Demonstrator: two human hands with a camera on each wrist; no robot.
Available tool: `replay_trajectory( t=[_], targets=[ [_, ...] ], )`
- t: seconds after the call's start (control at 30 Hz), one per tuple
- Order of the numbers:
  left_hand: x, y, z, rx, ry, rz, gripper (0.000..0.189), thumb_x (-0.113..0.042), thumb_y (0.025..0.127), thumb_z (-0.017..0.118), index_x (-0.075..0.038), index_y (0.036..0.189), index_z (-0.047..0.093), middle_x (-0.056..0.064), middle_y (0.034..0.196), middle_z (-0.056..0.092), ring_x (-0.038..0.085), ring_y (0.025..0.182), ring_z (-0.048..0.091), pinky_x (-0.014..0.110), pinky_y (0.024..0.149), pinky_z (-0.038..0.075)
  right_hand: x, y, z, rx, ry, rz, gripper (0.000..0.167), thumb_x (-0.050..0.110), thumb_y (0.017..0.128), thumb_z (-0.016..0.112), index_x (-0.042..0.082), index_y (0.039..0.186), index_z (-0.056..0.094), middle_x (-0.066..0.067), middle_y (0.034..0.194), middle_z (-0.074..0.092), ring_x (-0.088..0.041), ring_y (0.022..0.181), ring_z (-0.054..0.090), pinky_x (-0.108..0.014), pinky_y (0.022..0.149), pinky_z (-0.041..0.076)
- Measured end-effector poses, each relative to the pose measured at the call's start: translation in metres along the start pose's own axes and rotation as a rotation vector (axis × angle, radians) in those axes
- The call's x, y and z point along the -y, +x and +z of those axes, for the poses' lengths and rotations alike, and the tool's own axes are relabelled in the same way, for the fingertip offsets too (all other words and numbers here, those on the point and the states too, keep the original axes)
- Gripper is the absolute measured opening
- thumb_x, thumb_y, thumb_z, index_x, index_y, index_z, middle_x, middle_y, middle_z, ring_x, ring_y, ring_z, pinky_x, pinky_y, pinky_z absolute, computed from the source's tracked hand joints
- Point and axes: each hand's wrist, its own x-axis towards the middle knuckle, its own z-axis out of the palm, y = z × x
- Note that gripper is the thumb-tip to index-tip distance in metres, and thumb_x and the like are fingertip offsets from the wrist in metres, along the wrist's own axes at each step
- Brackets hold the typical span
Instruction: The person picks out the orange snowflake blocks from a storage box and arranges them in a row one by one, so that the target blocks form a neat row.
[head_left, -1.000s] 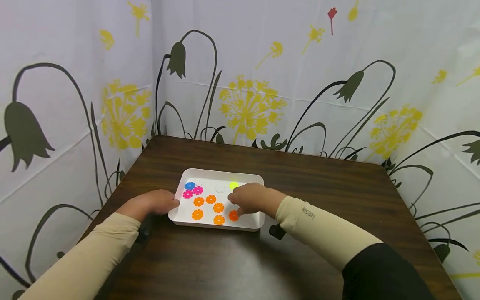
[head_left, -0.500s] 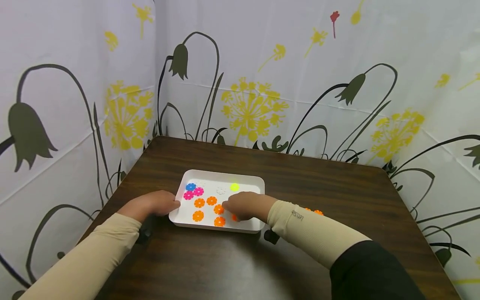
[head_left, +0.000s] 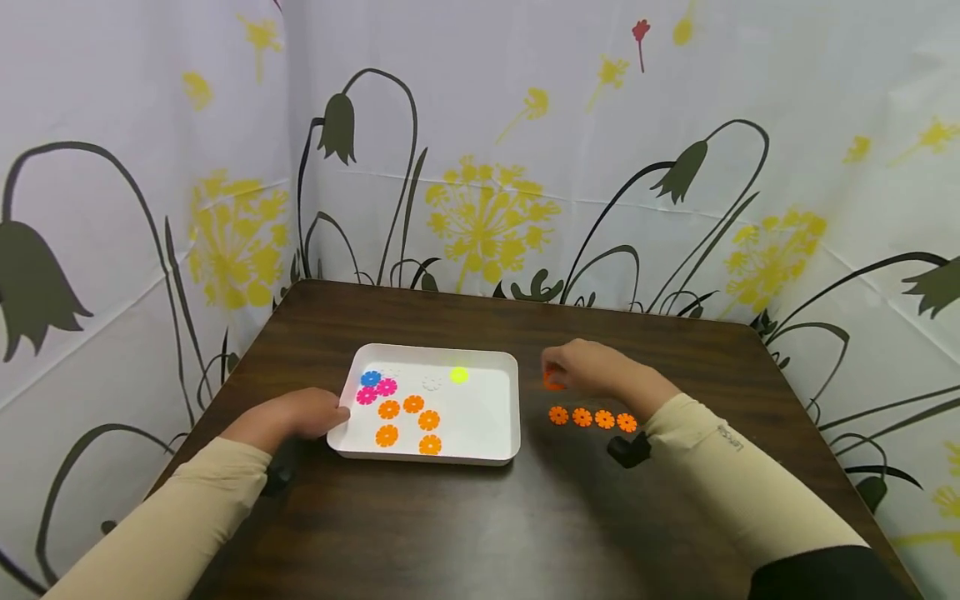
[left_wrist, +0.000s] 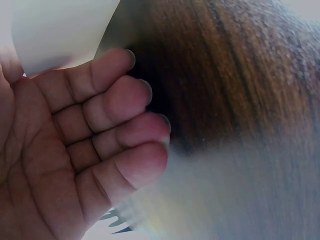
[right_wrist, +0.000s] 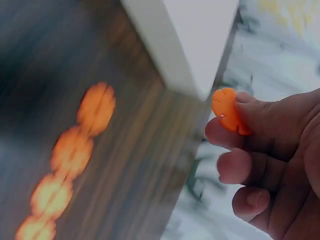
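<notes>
In the head view my left hand (head_left: 303,413) grips the left rim of a white tray (head_left: 480,450), its thumb at the rim and its fingers (left_wrist: 125,100) against the outside. Between thumb and index finger, my right hand (head_left: 596,368) pinches an orange notched plastic disc (right_wrist: 227,110), held above the table to the right of the tray. Below that hand, several orange discs (head_left: 582,417) lie in a row on the wood. Inside the tray are several more orange discs (head_left: 413,404), pink discs (head_left: 386,387), a blue disc (head_left: 371,378), a yellow disc (head_left: 459,375) and pale discs (head_left: 431,383).
The dark wooden table (head_left: 450,533) carries the tray left of its middle. A white curtain (head_left: 480,100) printed with flowers hangs behind the table and along its sides.
From the tray's lower right, my right hand has picked up an orange disc and carried it rightward past the rim, over the row. My left hand has stayed on the tray.
</notes>
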Motion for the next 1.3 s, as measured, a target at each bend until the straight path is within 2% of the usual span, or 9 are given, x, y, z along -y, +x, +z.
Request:
replay_trajectory(
  t=[0.13,0.33,0.5,0.67,0.83,0.93,1.0,1.17,1.3],
  targets=[
    [0.003,-0.002,0.002,0.003,-0.019,-0.014,0.047,-0.033,0.097,0.051,0.006,0.121,0.060,0.008,0.085,0.060,0.023,0.080,0.055,0.053,0.090,0.050,-0.045,-0.027,0.008,0.003,0.069,0.116,0.008,0.018,0.099,0.055,0.018,0.096,0.063,0.003,0.081,0.062,-0.013,0.065,0.053,-0.030,0.060,0.044],
    [0.004,-0.004,0.002,-0.003,-0.024,0.002,0.043,-0.030,0.097,0.049,0.006,0.114,0.063,0.009,0.080,0.057,0.024,0.075,0.053,0.045,0.081,0.051,-0.095,-0.057,0.028,0.105,0.125,0.254,0.018,0.011,0.100,0.045,0.013,0.105,0.063,-0.003,0.084,0.063,-0.015,0.065,0.054,-0.032,0.060,0.044],
    [0.008,-0.006,0.002,-0.004,-0.003,0.004,0.043,-0.031,0.097,0.049,0.007,0.114,0.062,0.009,0.079,0.057,0.024,0.076,0.054,0.047,0.083,0.052,-0.114,-0.066,0.042,0.182,0.177,0.293,0.019,0.001,0.094,0.045,0.009,0.102,0.061,-0.007,0.073,0.060,-0.017,0.054,0.053,-0.031,0.055,0.044],
    [0.011,-0.007,0.002,-0.006,-0.010,-0.005,0.045,-0.032,0.097,0.049,0.007,0.115,0.062,0.009,0.079,0.057,0.023,0.076,0.053,0.047,0.083,0.052,-0.121,-0.062,0.053,0.189,0.187,0.347,0.008,0.004,0.093,0.056,0.010,0.098,0.054,-0.008,0.070,0.060,-0.020,0.052,0.055,-0.031,0.054,0.046],
    [0.010,-0.005,0.002,-0.001,-0.011,0.000,0.045,-0.032,0.097,0.049,0.007,0.116,0.062,0.008,0.080,0.057,0.023,0.077,0.054,0.048,0.084,0.052,-0.121,-0.057,0.051,0.224,0.107,0.382,0.015,0.013,0.093,0.064,0.011,0.097,0.050,-0.007,0.077,0.058,-0.020,0.056,0.056,-0.032,0.053,0.044],
    [0.007,-0.004,0.001,0.002,-0.011,0.006,0.045,-0.032,0.097,0.049,0.006,0.116,0.062,0.008,0.080,0.058,0.023,0.077,0.054,0.049,0.085,0.052,-0.115,-0.053,0.043,0.258,0.008,0.367,0.011,0.013,0.093,0.063,0.009,0.097,0.054,-0.006,0.079,0.057,-0.019,0.059,0.056,-0.031,0.054,0.044],
    [0.005,-0.004,-0.001,0.003,-0.013,0.005,0.045,-0.033,0.097,0.050,0.007,0.116,0.062,0.009,0.081,0.059,0.024,0.078,0.054,0.050,0.086,0.052,-0.108,-0.047,0.034,0.252,-0.048,0.338,0.008,0.013,0.094,0.062,0.007,0.098,0.057,-0.005,0.080,0.057,-0.018,0.063,0.055,-0.031,0.056,0.044],
    [0.001,-0.002,-0.003,0.008,-0.007,0.004,0.047,-0.033,0.097,0.050,0.007,0.119,0.061,0.009,0.085,0.061,0.025,0.080,0.055,0.052,0.089,0.051,-0.079,-0.014,0.005,0.124,-0.109,0.242,0.007,0.014,0.097,0.054,0.009,0.095,0.058,-0.004,0.078,0.055,-0.018,0.066,0.050,-0.033,0.059,0.040],
    [-0.002,0.000,-0.002,0.015,-0.006,0.018,0.046,-0.032,0.097,0.049,0.006,0.119,0.061,0.009,0.082,0.059,0.024,0.079,0.054,0.050,0.087,0.051,-0.040,0.026,-0.008,0.042,-0.109,0.136,0.012,0.026,0.098,0.058,0.015,0.096,0.059,0.000,0.081,0.060,-0.015,0.070,0.055,-0.033,0.064,0.044]
  ],
)
